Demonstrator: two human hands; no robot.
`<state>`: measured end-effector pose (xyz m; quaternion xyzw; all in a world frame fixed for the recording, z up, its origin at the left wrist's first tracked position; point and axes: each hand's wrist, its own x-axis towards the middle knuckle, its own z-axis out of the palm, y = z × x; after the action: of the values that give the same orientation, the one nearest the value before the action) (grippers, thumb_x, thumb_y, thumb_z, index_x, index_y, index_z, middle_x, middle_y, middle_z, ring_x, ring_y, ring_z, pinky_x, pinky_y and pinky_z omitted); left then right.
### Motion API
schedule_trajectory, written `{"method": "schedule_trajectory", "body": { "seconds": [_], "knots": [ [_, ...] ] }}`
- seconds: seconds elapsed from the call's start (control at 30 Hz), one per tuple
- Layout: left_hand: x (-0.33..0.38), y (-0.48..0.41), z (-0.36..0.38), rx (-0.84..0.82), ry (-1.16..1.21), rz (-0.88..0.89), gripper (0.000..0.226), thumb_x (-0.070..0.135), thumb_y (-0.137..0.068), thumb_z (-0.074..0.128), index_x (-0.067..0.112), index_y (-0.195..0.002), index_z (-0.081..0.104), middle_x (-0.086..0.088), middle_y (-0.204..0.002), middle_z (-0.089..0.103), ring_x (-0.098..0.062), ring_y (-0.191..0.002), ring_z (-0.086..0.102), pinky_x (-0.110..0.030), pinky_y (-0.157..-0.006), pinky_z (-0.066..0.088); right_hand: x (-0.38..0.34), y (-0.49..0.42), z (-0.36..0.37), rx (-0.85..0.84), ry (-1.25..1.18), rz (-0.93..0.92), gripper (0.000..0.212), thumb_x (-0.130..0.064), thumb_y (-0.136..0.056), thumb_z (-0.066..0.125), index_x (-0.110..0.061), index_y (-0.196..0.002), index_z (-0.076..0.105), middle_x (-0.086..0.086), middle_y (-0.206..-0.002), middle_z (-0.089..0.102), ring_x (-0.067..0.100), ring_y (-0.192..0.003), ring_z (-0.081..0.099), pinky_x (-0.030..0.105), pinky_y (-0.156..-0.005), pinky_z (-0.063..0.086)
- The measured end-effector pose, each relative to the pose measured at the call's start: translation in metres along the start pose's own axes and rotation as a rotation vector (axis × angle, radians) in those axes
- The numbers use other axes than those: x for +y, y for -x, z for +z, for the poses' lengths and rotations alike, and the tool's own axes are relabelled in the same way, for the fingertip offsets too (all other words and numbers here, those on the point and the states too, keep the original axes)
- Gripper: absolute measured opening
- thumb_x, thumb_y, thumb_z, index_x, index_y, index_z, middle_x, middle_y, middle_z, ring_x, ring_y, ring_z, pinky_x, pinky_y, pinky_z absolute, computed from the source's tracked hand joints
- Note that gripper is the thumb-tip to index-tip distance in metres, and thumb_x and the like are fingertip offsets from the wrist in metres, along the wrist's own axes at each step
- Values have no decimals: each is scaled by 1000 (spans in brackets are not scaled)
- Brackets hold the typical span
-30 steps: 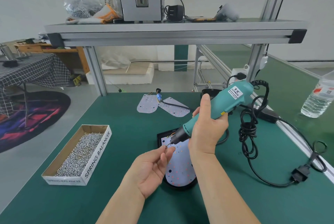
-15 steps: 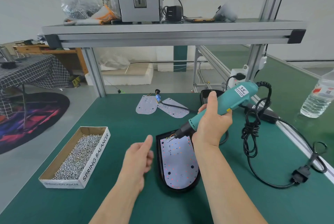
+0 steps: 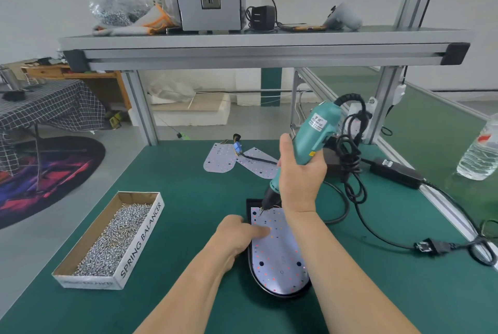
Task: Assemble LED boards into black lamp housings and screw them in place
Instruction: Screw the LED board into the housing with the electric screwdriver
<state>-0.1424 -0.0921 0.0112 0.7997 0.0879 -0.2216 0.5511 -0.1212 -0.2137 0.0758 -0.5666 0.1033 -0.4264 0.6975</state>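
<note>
A black lamp housing (image 3: pixel 280 293) lies on the green bench with a white LED board (image 3: pixel 280 253) seated inside it. My right hand (image 3: pixel 299 180) grips a teal electric screwdriver (image 3: pixel 315 134), held steeply, its bit tip touching the board's far left corner. My left hand (image 3: pixel 237 236) rests on the housing's left rim, a finger pressing flat on the board. Two spare LED boards (image 3: pixel 242 160) with a wired connector lie farther back.
A cardboard box of screws (image 3: pixel 116 239) sits at the left. The screwdriver's black cord and power adapter (image 3: pixel 393 172) trail on the right, ending in a plug (image 3: pixel 431 246). A water bottle (image 3: pixel 482 153) stands far right. An aluminium shelf (image 3: pixel 264 48) spans overhead.
My left hand let go near the bit, swung away, then came down onto the board. The screwdriver tilted more upright and its tip dropped onto the board's far left corner.
</note>
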Motion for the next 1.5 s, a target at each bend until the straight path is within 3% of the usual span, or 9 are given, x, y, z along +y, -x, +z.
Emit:
{"method": "schedule_trajectory", "body": {
  "seconds": [0.07,0.2,0.3,0.47,0.57,0.93,1.13,1.27,1.5],
  "knots": [
    [0,2,0,-19,60,5,20,15,-78,81,5,-92,71,1,-78,77,-10,-53,67,-10,-38,36,4,3,1,-30,36,-35,28,-47,-79,73,-28,-70,54,1,-60,56,20,-57,53,45,-62,52],
    [1,5,0,-50,105,11,9,10,-80,78,9,-87,72,2,-75,78,-7,-56,71,-11,-41,42,10,7,5,-61,55,-19,21,-49,-77,73,-42,-67,56,-8,-60,58,19,-57,55,47,-62,54],
    [1,4,0,-51,111,9,9,10,-80,78,9,-87,72,2,-76,78,-8,-57,71,-11,-41,42,14,9,6,-53,56,-29,25,-49,-77,73,-35,-69,54,-9,-59,58,19,-57,56,47,-61,53],
    [-1,2,0,-53,132,16,9,10,-80,78,10,-88,73,2,-78,78,-10,-62,73,-12,-43,45,16,8,8,-73,54,-112,31,-48,-79,71,-25,-71,50,-19,-55,54,3,-51,49,17,-55,43],
    [-2,1,1,-67,139,19,9,9,-80,78,11,-88,74,0,-81,79,-13,-68,75,-15,-49,49,18,9,8,-90,62,-115,31,-42,-80,73,-23,-72,50,-20,-54,52,1,-50,46,13,-53,40],
    [-8,-5,3,-54,160,40,17,5,-77,80,6,-93,76,-4,-87,79,-23,-83,76,-36,-83,60,16,15,14,-213,80,-122,39,-45,-79,71,-22,-66,43,-16,-51,46,7,-49,39,19,-52,37],
    [-10,-7,3,-60,152,32,18,6,-78,80,7,-95,75,-2,-87,79,-21,-82,76,-29,-75,58,20,15,12,-200,40,-61,39,-33,-81,75,-25,-64,41,-18,-47,44,5,-44,38,16,-46,35],
    [-9,-7,2,-65,143,34,19,7,-78,80,6,-96,76,-4,-89,79,-23,-85,76,-37,-86,60,20,16,8,-165,20,-56,35,-29,-83,76,-26,-66,45,-19,-50,49,4,-46,43,15,-48,38],
    [-7,-8,1,-89,184,5,24,3,-76,81,3,-99,74,-9,-91,79,-28,-88,76,-43,-92,58,-6,6,-3,-130,19,-116,41,-47,-82,73,-14,-70,52,-12,-56,54,11,-53,51,28,-57,45]
  ]
}}
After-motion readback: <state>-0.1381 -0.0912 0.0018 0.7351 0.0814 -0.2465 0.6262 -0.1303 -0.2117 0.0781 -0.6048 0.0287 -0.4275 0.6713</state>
